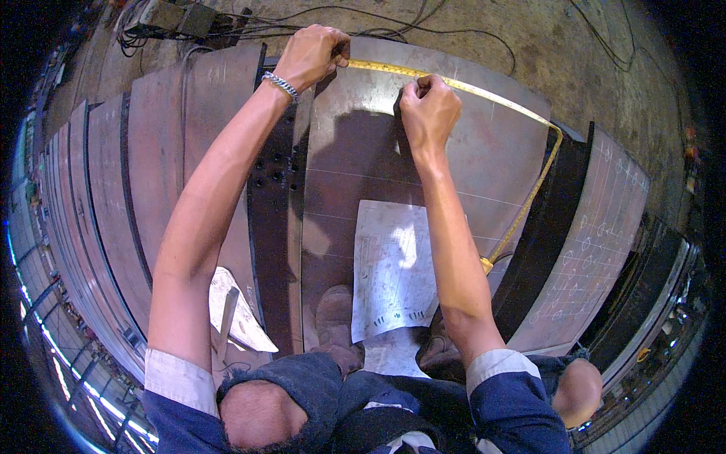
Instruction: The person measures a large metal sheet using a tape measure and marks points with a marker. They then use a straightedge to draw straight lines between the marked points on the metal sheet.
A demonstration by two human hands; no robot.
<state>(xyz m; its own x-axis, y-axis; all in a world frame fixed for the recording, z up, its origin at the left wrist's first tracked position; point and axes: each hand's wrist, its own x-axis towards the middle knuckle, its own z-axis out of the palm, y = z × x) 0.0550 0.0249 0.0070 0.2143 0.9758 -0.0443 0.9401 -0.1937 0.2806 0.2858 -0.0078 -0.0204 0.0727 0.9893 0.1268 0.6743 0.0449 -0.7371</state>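
Observation:
A yellow tape measure (384, 68) has its blade drawn along the far edge of a steel plate (355, 144). My left hand (311, 57), with a chain bracelet at its wrist, is closed on the blade's left end. Just below the middle of the blade, my right hand (432, 110) is closed with fingertips pinched together. Whatever it may hold is hidden. Beyond the plate's right corner the blade bends sharply and runs back towards me to its case (486, 264), beside my right forearm. A printed drawing sheet (395, 265) lies on the plate between my arms.
A dark beam with holes (274, 170) runs along the plate's left side. More steel pieces lie further left, and a chalk-marked plate (594, 234) is at the right. Cables (378, 32) cross the floor beyond. A white sheet with a metal strip (229, 314) lies near my left elbow.

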